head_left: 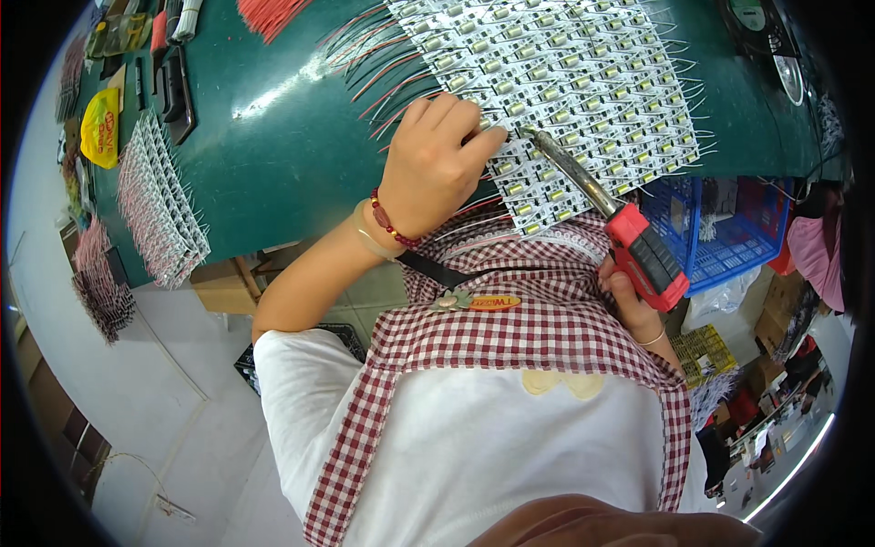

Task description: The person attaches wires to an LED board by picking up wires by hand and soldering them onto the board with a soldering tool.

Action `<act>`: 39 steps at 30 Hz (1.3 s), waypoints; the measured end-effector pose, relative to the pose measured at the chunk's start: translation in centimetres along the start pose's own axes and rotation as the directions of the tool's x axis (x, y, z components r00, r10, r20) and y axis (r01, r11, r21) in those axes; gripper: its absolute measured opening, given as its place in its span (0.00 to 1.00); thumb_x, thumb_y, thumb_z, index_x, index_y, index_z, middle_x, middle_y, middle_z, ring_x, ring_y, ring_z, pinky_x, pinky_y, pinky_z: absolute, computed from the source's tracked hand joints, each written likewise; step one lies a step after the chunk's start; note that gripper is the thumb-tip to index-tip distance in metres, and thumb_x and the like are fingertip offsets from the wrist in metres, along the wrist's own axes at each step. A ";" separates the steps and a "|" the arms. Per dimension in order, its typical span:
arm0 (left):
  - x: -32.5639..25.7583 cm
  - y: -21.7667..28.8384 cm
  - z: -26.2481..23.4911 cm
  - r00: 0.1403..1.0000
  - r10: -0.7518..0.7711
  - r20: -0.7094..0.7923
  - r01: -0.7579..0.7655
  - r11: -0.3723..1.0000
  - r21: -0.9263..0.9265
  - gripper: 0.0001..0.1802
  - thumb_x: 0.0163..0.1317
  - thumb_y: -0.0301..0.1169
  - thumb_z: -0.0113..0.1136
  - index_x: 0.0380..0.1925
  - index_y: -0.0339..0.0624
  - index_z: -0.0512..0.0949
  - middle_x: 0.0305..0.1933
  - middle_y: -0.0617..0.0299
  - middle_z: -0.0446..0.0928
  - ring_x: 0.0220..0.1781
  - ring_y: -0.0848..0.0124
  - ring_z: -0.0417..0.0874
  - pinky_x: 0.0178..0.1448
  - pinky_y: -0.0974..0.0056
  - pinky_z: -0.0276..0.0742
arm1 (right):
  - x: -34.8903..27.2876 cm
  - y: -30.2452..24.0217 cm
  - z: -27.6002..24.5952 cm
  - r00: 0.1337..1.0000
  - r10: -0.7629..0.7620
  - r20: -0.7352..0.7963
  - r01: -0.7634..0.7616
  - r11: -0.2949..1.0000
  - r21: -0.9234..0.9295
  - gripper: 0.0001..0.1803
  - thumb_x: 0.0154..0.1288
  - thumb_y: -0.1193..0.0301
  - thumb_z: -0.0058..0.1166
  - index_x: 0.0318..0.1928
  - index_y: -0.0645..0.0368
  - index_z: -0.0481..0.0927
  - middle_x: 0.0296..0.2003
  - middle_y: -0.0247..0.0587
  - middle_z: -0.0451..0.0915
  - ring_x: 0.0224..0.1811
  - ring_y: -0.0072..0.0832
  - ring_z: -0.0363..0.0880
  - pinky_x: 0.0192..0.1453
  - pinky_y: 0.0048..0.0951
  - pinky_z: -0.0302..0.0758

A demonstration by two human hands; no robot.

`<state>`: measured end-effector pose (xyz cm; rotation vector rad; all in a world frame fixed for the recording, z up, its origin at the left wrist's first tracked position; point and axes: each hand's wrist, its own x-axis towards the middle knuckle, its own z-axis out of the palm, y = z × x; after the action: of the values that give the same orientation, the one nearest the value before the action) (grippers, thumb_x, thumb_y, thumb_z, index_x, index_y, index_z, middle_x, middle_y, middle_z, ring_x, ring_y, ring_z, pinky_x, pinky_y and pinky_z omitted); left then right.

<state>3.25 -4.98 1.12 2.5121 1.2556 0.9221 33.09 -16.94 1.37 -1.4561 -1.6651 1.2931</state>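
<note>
A large panel of white circuit boards (pixel 583 100) lies on the green table, its rows filled with small yellowish-green parts and thin wires. My left hand (pixel 433 159) is closed in a pinch over the panel's left part; what sits between its fingertips is too small to make out. Red and black wires (pixel 401 87) fan out from the panel's left edge, around that hand. My right hand (pixel 629 301) grips a red and black soldering iron (pixel 645 255) from below, partly hidden behind the handle. The iron's metal tip meets the panel just right of my left fingertips.
On the left of the green table (pixel 273 164) lie a stack of wired boards (pixel 159 205), a yellow bag (pixel 100 128) and several hand tools. Red wires (pixel 271 14) lie at the far edge. A blue plastic crate (pixel 738 237) stands at the right, below the table edge.
</note>
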 end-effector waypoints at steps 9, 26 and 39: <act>-0.1 0.1 0.0 1.000 -0.023 0.021 0.023 1.000 -0.015 0.11 0.43 0.20 0.65 0.30 0.44 0.80 0.23 0.64 0.64 0.28 0.66 0.68 0.32 0.62 0.61 | 0.4 0.2 0.5 0.999 -0.042 0.017 0.044 0.981 -0.190 0.09 0.54 0.68 0.59 0.33 0.61 0.81 0.26 0.42 0.79 0.24 0.37 0.77 0.27 0.31 0.72; 0.7 0.1 -0.4 0.999 -0.033 0.040 0.031 0.998 0.055 0.10 0.44 0.22 0.65 0.29 0.45 0.79 0.25 0.66 0.67 0.29 0.67 0.71 0.35 0.63 0.63 | 0.2 -0.7 -0.3 1.000 -0.016 -0.002 0.016 1.000 0.009 0.11 0.57 0.64 0.58 0.31 0.60 0.80 0.24 0.37 0.79 0.25 0.32 0.78 0.29 0.29 0.73; -0.3 1.6 0.1 0.997 -0.061 0.053 0.066 0.994 -0.085 0.10 0.44 0.19 0.65 0.29 0.42 0.81 0.22 0.62 0.65 0.25 0.66 0.70 0.30 0.62 0.68 | -0.7 -1.0 -0.7 1.000 0.006 0.016 -0.007 1.000 0.008 0.12 0.56 0.63 0.58 0.28 0.61 0.80 0.23 0.39 0.78 0.23 0.33 0.77 0.26 0.30 0.72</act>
<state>4.22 -6.24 1.59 2.3994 1.2452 0.8733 33.45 -17.34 2.68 -1.4514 -1.6649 1.3164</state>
